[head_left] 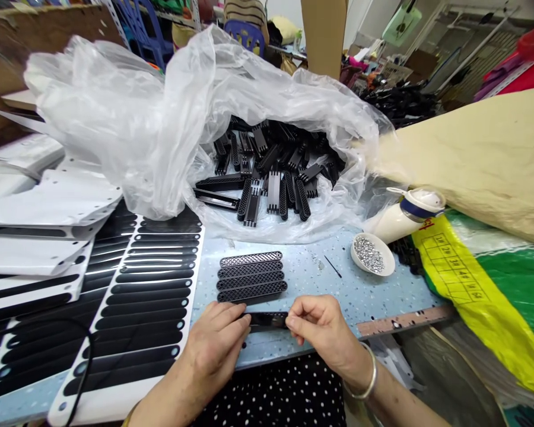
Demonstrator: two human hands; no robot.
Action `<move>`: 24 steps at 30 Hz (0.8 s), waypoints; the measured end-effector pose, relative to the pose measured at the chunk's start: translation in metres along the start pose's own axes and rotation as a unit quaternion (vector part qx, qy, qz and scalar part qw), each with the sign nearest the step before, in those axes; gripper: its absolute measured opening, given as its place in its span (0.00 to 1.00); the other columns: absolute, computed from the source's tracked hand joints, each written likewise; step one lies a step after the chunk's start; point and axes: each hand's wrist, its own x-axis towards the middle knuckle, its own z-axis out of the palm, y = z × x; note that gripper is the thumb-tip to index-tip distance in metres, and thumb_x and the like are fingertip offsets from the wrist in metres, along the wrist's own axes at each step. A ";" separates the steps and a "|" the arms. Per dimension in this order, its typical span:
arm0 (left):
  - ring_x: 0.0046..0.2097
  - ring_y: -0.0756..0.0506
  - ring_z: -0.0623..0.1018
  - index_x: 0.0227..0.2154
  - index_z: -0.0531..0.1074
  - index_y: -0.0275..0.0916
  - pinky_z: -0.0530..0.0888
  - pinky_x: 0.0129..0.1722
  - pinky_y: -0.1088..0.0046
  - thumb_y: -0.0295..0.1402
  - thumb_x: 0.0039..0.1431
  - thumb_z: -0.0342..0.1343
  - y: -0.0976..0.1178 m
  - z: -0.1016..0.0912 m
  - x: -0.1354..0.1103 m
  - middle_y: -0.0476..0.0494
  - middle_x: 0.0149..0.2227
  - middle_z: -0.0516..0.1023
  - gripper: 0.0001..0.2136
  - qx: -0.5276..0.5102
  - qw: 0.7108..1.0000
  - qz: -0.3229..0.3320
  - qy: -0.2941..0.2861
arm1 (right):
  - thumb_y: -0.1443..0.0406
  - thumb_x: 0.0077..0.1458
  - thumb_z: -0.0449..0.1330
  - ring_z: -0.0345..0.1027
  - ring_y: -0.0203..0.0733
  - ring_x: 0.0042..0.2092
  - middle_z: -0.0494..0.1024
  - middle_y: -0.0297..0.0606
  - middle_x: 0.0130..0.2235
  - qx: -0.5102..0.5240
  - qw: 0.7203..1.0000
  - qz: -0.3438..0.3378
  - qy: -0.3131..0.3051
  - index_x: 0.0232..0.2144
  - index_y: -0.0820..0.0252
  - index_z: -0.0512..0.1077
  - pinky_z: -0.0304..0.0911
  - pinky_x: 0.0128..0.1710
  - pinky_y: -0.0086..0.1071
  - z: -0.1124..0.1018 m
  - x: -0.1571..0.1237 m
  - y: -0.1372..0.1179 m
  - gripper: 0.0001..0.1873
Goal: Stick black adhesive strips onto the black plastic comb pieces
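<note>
Near the table's front edge, a slim black plastic bar [269, 320] lies lengthwise between my two hands, its upper face partly glossy. The fingers of my left hand [216, 338] are closed on its left end. At the right end, my right hand [323, 323] pinches it between thumb and forefinger; the fingertips hide that end. Just beyond, several black lattice-patterned bars [251, 276] lie side by side in a neat stack of rows. Left of my hands are white-backed sheets of black rounded strips [142, 284], each strip with a hole at its end.
A clear plastic bag [160, 118] spills many black bars [273, 190] at the back. To the right are a white bowl of small metal pieces [368, 254], a cream bottle [400, 213], a thin black stick [333, 267] and a yellow-green sack [480, 279]. A black cable [89, 356] crosses the sheets.
</note>
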 end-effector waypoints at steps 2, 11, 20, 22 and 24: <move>0.42 0.41 0.79 0.42 0.75 0.36 0.76 0.40 0.62 0.19 0.60 0.54 0.001 0.001 0.000 0.37 0.41 0.81 0.11 -0.003 1.000 0.000 0.010 | 0.64 0.46 0.60 0.60 0.31 0.20 0.69 0.30 0.18 0.017 1.000 -0.003 -0.007 0.20 0.61 0.70 0.56 0.20 0.25 0.000 -0.001 -0.002 0.08; 0.43 0.41 0.78 0.44 0.75 0.35 0.75 0.41 0.61 0.18 0.59 0.56 -0.001 0.003 -0.005 0.36 0.42 0.79 0.13 -0.027 1.000 -0.007 0.005 | 0.65 0.47 0.58 0.57 0.31 0.19 0.66 0.28 0.17 -0.064 0.996 -0.034 0.050 0.19 0.61 0.69 0.52 0.19 0.26 -0.002 0.006 0.020 0.08; 0.41 0.41 0.79 0.43 0.76 0.34 0.76 0.39 0.63 0.18 0.58 0.56 0.000 0.002 -0.001 0.36 0.41 0.79 0.12 -0.027 1.000 -0.005 0.012 | 0.67 0.49 0.56 0.57 0.32 0.20 0.65 0.29 0.18 -0.147 0.980 -0.105 0.079 0.18 0.59 0.65 0.53 0.19 0.26 0.002 0.003 0.017 0.09; 0.41 0.42 0.79 0.42 0.76 0.35 0.76 0.39 0.63 0.19 0.59 0.56 0.000 0.002 -0.002 0.37 0.40 0.80 0.11 -0.024 1.000 -0.008 0.012 | 0.68 0.50 0.56 0.58 0.33 0.21 0.65 0.30 0.18 -0.181 0.970 -0.133 0.091 0.19 0.59 0.65 0.54 0.20 0.26 0.003 0.002 0.018 0.10; 0.41 0.42 0.79 0.43 0.76 0.36 0.76 0.39 0.64 0.19 0.59 0.56 0.000 0.002 -0.002 0.38 0.41 0.80 0.11 -0.023 1.000 -0.013 0.010 | 0.68 0.51 0.55 0.59 0.33 0.21 0.66 0.30 0.19 -0.215 0.957 -0.165 0.102 0.19 0.59 0.64 0.53 0.20 0.26 0.004 0.000 0.018 0.10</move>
